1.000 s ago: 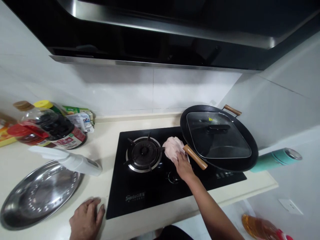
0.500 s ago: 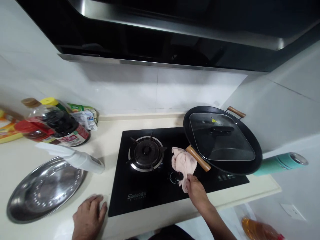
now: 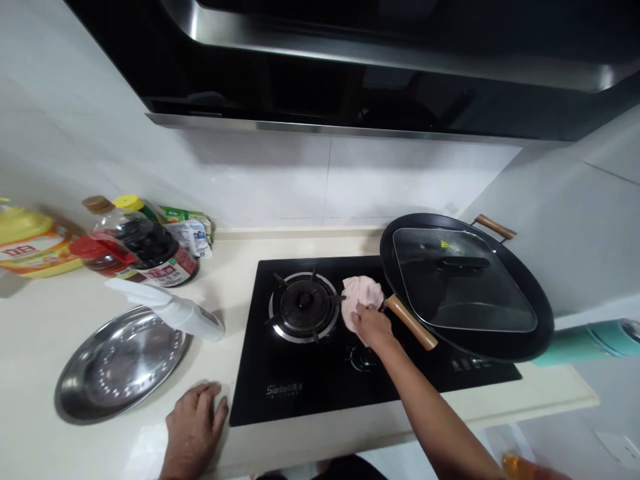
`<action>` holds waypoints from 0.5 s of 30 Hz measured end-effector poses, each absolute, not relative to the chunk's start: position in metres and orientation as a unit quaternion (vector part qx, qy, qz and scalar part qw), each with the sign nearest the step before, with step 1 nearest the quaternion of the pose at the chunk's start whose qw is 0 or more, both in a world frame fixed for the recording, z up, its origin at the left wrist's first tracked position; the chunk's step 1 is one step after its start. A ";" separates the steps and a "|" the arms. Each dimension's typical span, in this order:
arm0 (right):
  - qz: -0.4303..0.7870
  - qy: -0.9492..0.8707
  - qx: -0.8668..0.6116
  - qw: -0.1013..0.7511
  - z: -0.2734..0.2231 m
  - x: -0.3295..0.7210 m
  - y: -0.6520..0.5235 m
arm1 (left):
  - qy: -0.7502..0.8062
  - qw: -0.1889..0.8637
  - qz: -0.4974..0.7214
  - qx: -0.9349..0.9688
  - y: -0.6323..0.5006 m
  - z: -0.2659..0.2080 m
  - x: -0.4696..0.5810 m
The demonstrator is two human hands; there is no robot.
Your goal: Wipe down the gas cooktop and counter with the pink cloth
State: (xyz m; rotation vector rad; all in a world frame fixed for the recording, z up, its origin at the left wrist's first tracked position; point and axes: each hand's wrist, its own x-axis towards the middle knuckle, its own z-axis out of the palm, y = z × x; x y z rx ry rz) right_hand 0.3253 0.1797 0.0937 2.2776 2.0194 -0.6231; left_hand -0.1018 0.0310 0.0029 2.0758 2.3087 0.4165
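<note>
A pale pink cloth (image 3: 363,292) lies bunched on the black glass gas stove (image 3: 320,400), between the left burner (image 3: 304,303) and the wooden handle of a wok (image 3: 411,323). My right hand (image 3: 374,325) presses down on the cloth with its fingers gathered on it. Below my wrist, the control knob (image 3: 363,359) is partly covered by my arm. On the counter (image 3: 240,460), left of the stove's front corner, rests my left hand (image 3: 195,423). It holds nothing, and its thumb stands apart from loosely bent fingers.
A glass lid (image 3: 463,280) sits on the wok. A steel oval dish (image 3: 120,367) and a white spray bottle (image 3: 170,310) are on the left, before a soy sauce bottle (image 3: 150,247). A range hood (image 3: 375,87) hangs above; a teal flask (image 3: 585,341) stands far right.
My right hand has moved the cloth away from the stove's front edge, past the knob toward the back. My left hand stays on the counter. The view has shifted slightly left.
</note>
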 end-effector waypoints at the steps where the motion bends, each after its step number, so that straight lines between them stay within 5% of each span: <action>1: -0.201 0.658 0.725 0.020 0.094 0.315 0.173 | 0.738 0.007 0.134 0.662 0.031 0.002 -0.102; 8: -0.255 0.724 0.641 -0.016 0.079 0.253 0.128 | 0.705 -0.036 0.182 0.684 0.028 -0.008 -0.108; 15: -0.182 0.627 0.757 -0.028 0.065 0.307 0.171 | 0.674 -0.055 0.226 0.701 0.025 -0.021 -0.115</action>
